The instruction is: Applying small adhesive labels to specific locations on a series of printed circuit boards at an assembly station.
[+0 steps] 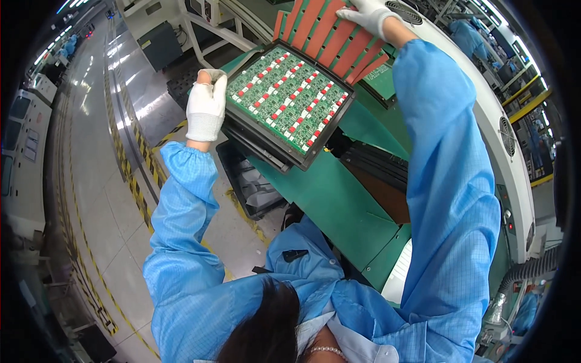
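My left hand (207,106), in a white glove with bare fingertips, is closed on the left edge of a black tray (315,158). In the tray lies a green circuit board panel (284,97) with rows of red and white parts. My right hand (368,17), also gloved in white, reaches to the far side with its fingers stretched out over red-brown strips (327,36). These strips fan out just beyond the tray, with green showing between them. Whether the right fingertips press on a strip is hard to make out.
Beneath the tray is a green-topped bench (327,199), with dark stacked pieces (378,175) on it. A black bin (248,181) stands below left. A white machine (490,115) curves along the right. Yellow-black tape (130,175) marks the floor at left.
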The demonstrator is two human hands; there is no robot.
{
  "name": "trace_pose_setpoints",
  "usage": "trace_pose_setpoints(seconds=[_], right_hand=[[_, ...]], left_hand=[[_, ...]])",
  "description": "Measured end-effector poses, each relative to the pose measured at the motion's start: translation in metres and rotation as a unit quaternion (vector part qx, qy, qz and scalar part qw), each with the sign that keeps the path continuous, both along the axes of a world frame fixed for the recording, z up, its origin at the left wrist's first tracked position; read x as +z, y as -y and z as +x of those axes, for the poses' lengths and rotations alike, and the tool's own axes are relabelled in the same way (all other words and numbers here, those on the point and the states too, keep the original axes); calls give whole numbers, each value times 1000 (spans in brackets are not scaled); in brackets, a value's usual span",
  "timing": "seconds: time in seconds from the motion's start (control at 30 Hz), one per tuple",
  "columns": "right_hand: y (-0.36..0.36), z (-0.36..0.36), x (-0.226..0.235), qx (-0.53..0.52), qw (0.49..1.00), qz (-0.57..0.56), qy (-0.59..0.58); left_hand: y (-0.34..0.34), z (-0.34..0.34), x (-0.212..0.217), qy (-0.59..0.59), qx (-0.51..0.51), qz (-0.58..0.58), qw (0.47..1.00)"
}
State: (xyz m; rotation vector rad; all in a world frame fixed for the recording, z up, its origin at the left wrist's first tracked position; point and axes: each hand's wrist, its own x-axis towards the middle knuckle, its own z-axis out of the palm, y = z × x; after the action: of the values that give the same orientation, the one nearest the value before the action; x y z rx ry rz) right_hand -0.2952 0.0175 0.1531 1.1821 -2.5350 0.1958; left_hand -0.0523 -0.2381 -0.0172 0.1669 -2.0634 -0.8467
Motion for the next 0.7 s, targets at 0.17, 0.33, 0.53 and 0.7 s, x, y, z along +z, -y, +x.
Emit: trace_pose_setpoints(seconds=[0.17,0.33,0.53,0.7], right_hand=[[12,25,-31,-60,960,-43,-271],[16,58,-53,32,988,-1,-152],[4,103,-97,-13,979,72,191],[18,96,-102,6,980,126,153]], left_hand=[[10,-7,-9,1,-12,21,1000],[7,0,-1,25,-30,31,999],[7,0,4,27,-6,6,1000],[-12,14,25,56,37,-117,991]])
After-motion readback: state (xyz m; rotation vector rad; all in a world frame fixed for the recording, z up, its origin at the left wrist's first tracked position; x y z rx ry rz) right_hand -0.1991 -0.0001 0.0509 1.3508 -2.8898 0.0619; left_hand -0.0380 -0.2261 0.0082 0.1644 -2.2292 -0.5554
